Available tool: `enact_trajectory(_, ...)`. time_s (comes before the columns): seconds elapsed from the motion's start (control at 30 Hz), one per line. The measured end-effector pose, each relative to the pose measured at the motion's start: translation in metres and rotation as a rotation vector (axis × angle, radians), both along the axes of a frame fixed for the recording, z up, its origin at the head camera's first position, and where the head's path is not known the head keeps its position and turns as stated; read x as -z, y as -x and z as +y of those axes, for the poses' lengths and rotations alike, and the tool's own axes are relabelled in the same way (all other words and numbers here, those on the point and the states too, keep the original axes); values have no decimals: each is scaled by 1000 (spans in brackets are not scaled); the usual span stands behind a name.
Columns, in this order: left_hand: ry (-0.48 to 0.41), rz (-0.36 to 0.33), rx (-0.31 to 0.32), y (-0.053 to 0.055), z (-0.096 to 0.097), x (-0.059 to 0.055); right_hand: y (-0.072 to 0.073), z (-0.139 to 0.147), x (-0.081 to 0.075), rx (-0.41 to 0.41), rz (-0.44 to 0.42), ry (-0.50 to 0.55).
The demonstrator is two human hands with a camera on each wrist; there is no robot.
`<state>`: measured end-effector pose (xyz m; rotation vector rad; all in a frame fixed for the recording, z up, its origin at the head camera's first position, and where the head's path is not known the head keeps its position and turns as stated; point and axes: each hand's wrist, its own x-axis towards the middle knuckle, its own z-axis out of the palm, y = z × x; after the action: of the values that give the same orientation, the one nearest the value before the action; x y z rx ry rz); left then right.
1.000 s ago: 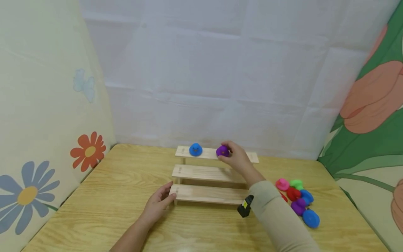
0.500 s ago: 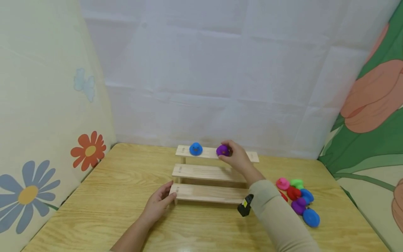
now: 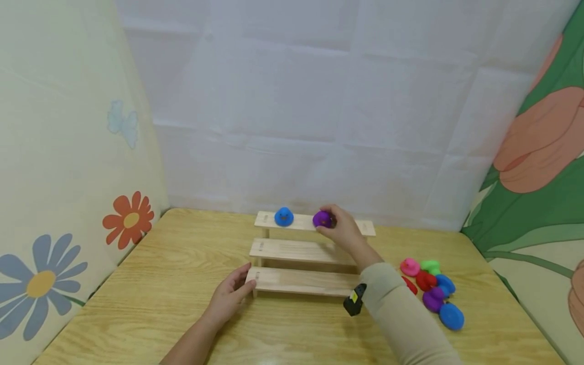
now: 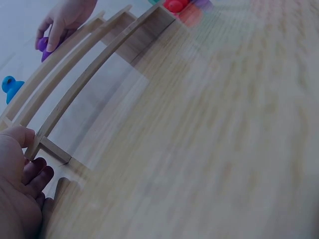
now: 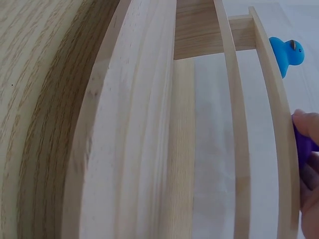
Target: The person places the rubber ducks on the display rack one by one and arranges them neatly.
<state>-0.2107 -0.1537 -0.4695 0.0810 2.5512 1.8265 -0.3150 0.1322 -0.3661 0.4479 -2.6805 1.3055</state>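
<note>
A three-step wooden rack stands on the table. On its top step a blue rubber duck sits toward the left, facing me. To the right of it, my right hand pinches a purple rubber duck between thumb and fingers, at the step's surface. The right wrist view has the purple duck partly hidden by the fingers. My left hand holds the left end of the lowest step; in the left wrist view its thumb lies at the step's corner with the fingers curled below.
Right of the rack lies a group of rubber ducks: pink, green, red, purple and blue among them. A white cloth hangs behind the table, with flower-patterned panels at both sides.
</note>
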Motion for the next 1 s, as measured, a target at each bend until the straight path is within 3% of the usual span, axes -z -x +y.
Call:
enact_trajectory(0.67, 3, -5, -21, 0, 1, 0, -12, 17, 0, 59, -72, 141)
enact_trajectory(1.0, 3, 5, 2, 1, -1, 1, -20, 38, 4, 71, -21, 202)
